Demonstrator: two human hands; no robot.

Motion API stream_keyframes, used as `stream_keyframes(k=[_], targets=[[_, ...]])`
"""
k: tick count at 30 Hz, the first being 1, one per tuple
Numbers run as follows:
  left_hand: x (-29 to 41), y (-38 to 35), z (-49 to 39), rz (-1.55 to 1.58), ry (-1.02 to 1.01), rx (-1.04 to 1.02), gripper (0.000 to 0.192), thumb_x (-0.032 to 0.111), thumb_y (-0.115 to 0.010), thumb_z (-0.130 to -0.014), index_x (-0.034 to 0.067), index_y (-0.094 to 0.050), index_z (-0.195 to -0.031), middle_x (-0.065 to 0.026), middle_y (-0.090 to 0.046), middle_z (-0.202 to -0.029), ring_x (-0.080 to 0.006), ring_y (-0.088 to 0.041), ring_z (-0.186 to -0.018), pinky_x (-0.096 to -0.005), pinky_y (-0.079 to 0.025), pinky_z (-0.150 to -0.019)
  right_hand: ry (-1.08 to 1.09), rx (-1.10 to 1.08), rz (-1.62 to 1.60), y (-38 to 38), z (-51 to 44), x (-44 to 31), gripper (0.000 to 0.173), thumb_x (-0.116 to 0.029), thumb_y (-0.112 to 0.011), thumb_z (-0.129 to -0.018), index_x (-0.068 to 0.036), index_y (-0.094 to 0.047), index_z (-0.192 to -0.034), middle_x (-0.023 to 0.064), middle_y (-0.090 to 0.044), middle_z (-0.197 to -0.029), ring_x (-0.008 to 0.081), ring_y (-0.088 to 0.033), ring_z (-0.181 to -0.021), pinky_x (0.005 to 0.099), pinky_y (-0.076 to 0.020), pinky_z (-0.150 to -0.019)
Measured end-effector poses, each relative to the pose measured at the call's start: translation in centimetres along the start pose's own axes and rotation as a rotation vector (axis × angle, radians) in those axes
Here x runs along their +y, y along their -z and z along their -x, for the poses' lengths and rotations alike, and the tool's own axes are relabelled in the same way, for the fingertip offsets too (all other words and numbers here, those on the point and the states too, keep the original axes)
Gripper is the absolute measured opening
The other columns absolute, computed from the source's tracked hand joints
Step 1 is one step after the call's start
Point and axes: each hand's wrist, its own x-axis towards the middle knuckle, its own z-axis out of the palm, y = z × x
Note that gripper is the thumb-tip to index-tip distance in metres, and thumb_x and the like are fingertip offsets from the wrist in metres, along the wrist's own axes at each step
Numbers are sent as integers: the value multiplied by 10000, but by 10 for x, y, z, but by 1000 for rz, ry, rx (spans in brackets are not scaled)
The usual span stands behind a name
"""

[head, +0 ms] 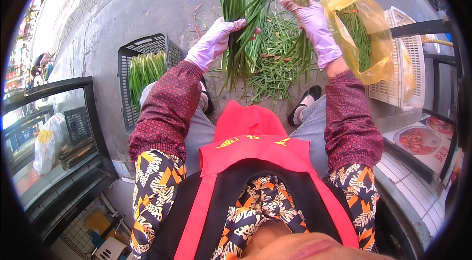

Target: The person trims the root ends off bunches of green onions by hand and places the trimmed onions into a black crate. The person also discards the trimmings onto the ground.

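My left hand [223,37], in a thin pale purple glove, is closed round a bunch of long green Chinese chives [236,5] with leaves drooping below it. Gloved alike, my right hand [309,20] grips a smaller clump of chives [303,53] that hangs down from the palm. On the ground between my feet lies a loose heap of chive leaves and trimmings [276,72], with a few red strips among them. The two hands are apart, both above the heap.
A dark plastic crate [123,86] at left holds upright chives [147,68]. At right, a yellow plastic bag [376,53] with a tied chive bundle [356,35] leans on a white plastic basket [416,94]. Black-framed glass cases [92,112] flank me.
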Motion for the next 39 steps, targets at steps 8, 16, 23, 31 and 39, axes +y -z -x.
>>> stream_keyframes(k=[8, 16, 23, 31, 39], targets=[[-7, -19, 0, 8, 25, 29, 410, 293, -675, -883, -63, -633, -1082, -101, -683, -900, -165, -665, -797, -263, -541, -723, -99, -29, 281, 0, 1, 7, 223, -295, -743, -837, -80, -722, -889, -38, -691, -788, 45, -499, -565, 236, -362, -446], [-7, -8, 3, 6, 34, -51, 341, 244, -641, -911, -47, -621, -1088, -141, -691, -1016, -91, -589, -656, -219, -483, -607, 219, 132, 581, 36, -16, 19, 211, -284, -650, -915, -97, -725, -980, -38, -727, -875, 26, -595, -760, 192, -456, -711], [-7, -5, 5, 3, 30, -35, 360, 240, -647, -906, -56, -614, -1109, -142, -693, -1004, -100, -586, -640, -216, -477, -602, 179, 360, 431, 64, -18, -1, 243, -325, -637, -917, -101, -731, -907, -48, -692, -736, 42, -501, -560, 224, -396, -515], [1, -7, 8, 75, 3, 53, 308, 137, -662, -888, -58, -599, -1118, -146, -682, -988, -176, -649, -725, -258, -543, -656, -330, 164, 435, 49, -11, -14, 395, -479, -780, -753, -87, -743, -734, 5, -629, -664, 80, -452, -491, 251, -361, -476], [-20, -40, -13, -31, -193, 116, 309, -9, -695, -823, -13, -619, -1123, -103, -683, -962, -205, -669, -784, -329, -565, -712, -326, 90, -288, 5, -16, -1, 346, -344, -686, -878, -74, -689, -1094, 32, -649, -838, 38, -274, -453, 211, -266, -437]])
